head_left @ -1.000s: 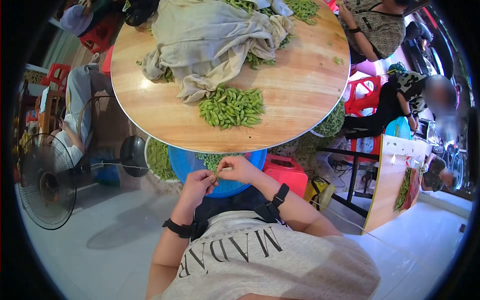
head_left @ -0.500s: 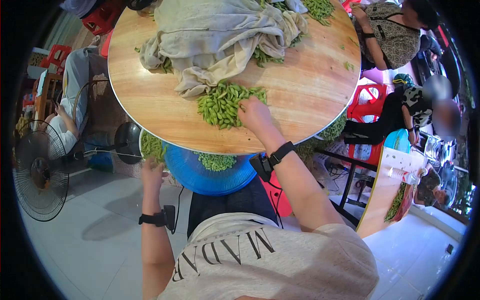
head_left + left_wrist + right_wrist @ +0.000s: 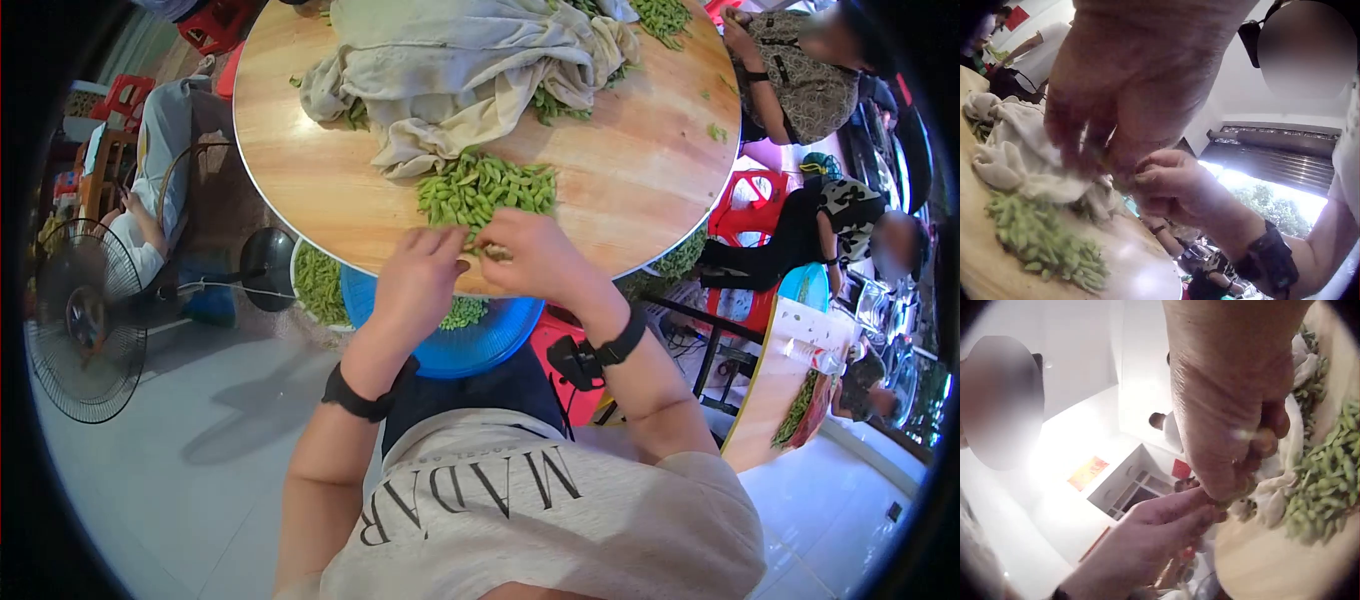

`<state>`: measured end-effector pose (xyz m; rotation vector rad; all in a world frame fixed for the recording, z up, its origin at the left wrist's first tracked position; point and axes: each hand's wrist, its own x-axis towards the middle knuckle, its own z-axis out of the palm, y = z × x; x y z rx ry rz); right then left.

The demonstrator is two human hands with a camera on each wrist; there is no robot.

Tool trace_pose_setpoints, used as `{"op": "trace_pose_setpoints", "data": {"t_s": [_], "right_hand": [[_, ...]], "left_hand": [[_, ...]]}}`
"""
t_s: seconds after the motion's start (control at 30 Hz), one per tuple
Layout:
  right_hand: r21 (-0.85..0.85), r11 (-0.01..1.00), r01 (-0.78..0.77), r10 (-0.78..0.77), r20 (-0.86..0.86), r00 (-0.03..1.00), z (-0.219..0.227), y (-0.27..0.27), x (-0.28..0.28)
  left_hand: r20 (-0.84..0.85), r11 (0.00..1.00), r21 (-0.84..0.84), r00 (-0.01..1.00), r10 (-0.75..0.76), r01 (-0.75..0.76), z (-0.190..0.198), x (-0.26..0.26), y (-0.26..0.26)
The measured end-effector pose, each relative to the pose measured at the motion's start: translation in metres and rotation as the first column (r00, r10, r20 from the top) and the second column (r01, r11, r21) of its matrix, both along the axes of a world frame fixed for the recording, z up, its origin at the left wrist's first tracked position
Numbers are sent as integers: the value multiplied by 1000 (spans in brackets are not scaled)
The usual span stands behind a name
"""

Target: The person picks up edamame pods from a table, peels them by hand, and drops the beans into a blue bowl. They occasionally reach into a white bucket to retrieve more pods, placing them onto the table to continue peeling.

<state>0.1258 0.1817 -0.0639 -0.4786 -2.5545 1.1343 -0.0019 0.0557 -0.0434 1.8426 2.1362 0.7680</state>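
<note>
Over the near edge of the round table, my two hands meet in front of a pile of green soybean pods (image 3: pixel 480 190). My right hand (image 3: pixel 548 258) curls its fingers around a pod (image 3: pixel 497 252) and pinches it, with the thumb close to the fingertips. Fingers and thumb of my left hand (image 3: pixel 415 285) come together at the same spot, pinching the pod's other end; they are blurred in the left wrist view. Below the hands, a blue basin (image 3: pixel 475 352) holds shelled green beans (image 3: pixel 463 313), partly hidden by the left hand and the table edge.
A beige cloth (image 3: pixel 430 75) covers more pods on the wooden table (image 3: pixel 320 195). A white-rimmed tub of pods (image 3: pixel 318 285) stands left of the basin, a red stool (image 3: pixel 565 365) right of it. A fan (image 3: pixel 85 320) stands at left. Several people sit around.
My right hand went from the basin to the pile on the table, then drew back slightly with a pod. My left hand swung out left, then came in to meet it.
</note>
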Motion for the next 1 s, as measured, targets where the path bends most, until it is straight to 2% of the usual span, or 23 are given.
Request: {"op": "trace_pose_setpoints", "data": {"t_s": [0.07, 0.1, 0.13, 0.17, 0.2, 0.27, 0.3, 0.37, 0.4, 0.5, 0.6, 0.7, 0.77, 0.8, 0.87, 1.0], "right_hand": [[-29, 998, -54, 54, -15, 998, 13, -12, 4], [-167, 986, 22, -26, -19, 999, 14, -17, 8], [-296, 950, 96, -105, -14, 994, 16, -18, 12], [-417, 894, 163, -179, 1, 984, 17, -19, 15], [-603, 774, 192, -192, 65, 979, 18, -24, 18], [-871, 425, 248, -177, 189, 966, 20, -36, 25], [-929, 317, 190, -146, 150, 978, 19, -42, 25], [-994, 86, 70, -99, 61, 993, 14, -56, 20], [-991, 108, 84, -90, 74, 993, 17, -59, 17], [-982, 150, 113, -64, 105, 992, 28, -68, 10], [-972, 193, 131, -42, 125, 991, 34, -74, 5], [-942, 301, 151, -13, 154, 988, 35, -85, 1], [-913, 385, 134, 30, 157, 987, 36, -90, 0], [-923, 362, 132, 36, 155, 987, 38, -92, -1], [-940, 313, 132, 44, 154, 987, 45, -96, -2], [-944, 304, 130, 45, 150, 988, 51, -105, -5]], "left_hand": [[146, 982, -190, 989, 5, 23, 6, -1, -5], [218, 959, -281, 976, 15, 48, 8, -2, -8], [396, 948, -315, 903, 169, -39, 12, -1, -12], [550, 925, -362, 774, 314, -118, 16, 1, -19], [669, 886, -426, 596, 444, -183, 19, 4, -26], [736, 896, -401, 514, 440, -192, 18, 9, -36], [768, 900, -389, 471, 435, -197, 18, 11, -40], [732, 904, -369, 532, 425, -215, 22, 15, -46], [713, 907, -354, 563, 418, -227, 23, 17, -48], [555, 962, -63, 792, 254, -264, 15, 21, -58], [321, 985, -58, 931, 173, -163, 31, 16, -65], [312, 989, -45, 938, 151, -144, 37, 11, -74], [485, 974, -40, 848, 214, -224, 30, 12, -82], [564, 964, -43, 790, 239, -261, 27, 12, -86], [549, 958, -21, 798, 250, -285, 33, 14, -91], [465, 958, 23, 851, 244, -287, 38, 13, -97]]}}
